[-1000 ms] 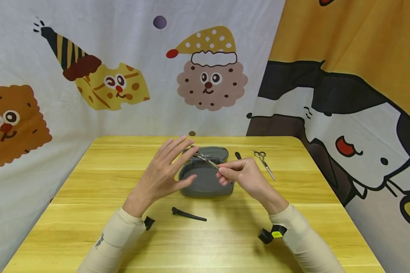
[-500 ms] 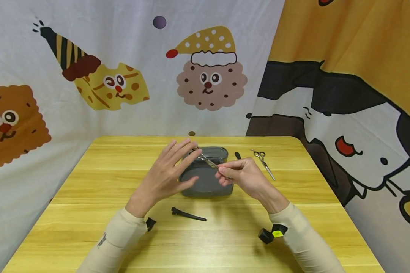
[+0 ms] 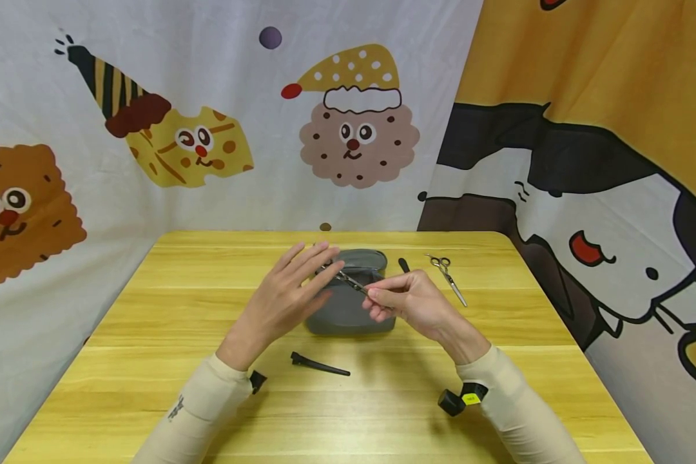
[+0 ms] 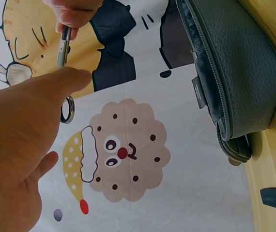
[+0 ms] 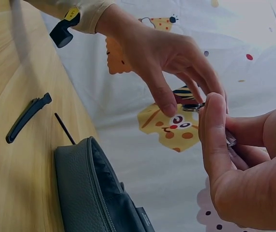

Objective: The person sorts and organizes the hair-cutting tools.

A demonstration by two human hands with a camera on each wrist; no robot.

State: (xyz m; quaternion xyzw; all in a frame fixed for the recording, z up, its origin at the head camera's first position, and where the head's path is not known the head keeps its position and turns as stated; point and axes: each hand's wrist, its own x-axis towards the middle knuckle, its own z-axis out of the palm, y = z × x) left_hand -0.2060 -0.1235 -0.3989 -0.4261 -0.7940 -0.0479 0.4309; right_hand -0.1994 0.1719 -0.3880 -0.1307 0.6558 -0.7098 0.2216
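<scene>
A pair of metal haircutting scissors [image 3: 352, 281] is held in the air above the grey zip case [image 3: 348, 320]. My right hand [image 3: 416, 301] pinches it at the blade end between thumb and fingers. At the handle end is my left hand [image 3: 281, 298], fingers stretched out and spread, palm toward the scissors. One finger ring [image 4: 68, 110] shows below the left hand in the left wrist view; whether the fingers touch it I cannot tell. The case stands unzipped with its lid folded back, and its inside is mostly hidden.
A black hair clip [image 3: 320, 365] lies on the wooden table [image 3: 348, 419] in front of the case. Behind it to the right lie a second pair of scissors [image 3: 449, 278] and a partly hidden black item [image 3: 404, 265]. A printed cloth [image 3: 209, 38] hangs behind the table.
My left hand has shifted slightly right, its thumb now behind the fingers' line. The scissors have tilted and dipped a little in my right hand. Everything on the table stays put.
</scene>
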